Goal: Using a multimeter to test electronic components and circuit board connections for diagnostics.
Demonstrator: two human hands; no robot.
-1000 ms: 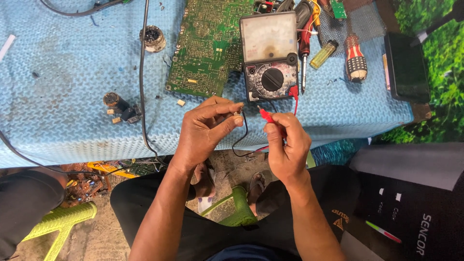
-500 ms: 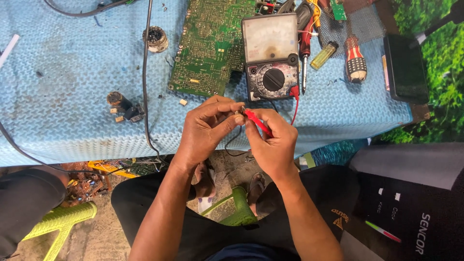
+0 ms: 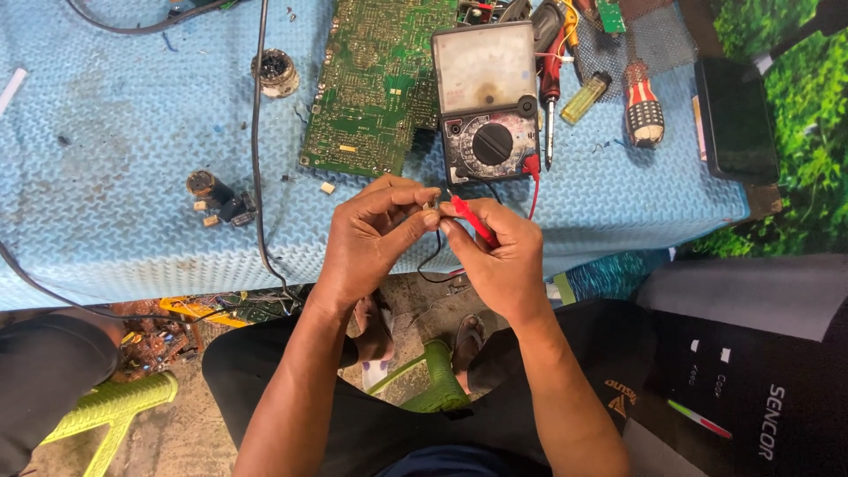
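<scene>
The left hand (image 3: 371,234) pinches a tiny part, mostly hidden by its fingertips. The right hand (image 3: 499,256) grips one red probe (image 3: 473,221) against it, just below the one meter (image 3: 488,102). One circuit board (image 3: 375,79), left of the meter, is cut off at the top.

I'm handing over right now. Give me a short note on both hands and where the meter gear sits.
Left hand: pinches a small part at its fingertips, too small to tell what.
Right hand: holds the red probe, tip at that part.
Meter: flat on the blue mat, beside the green circuit board; its red lead is plugged in.
Done: probe brought to the part.
Left: the meter's dial is too washed out to read.
</scene>
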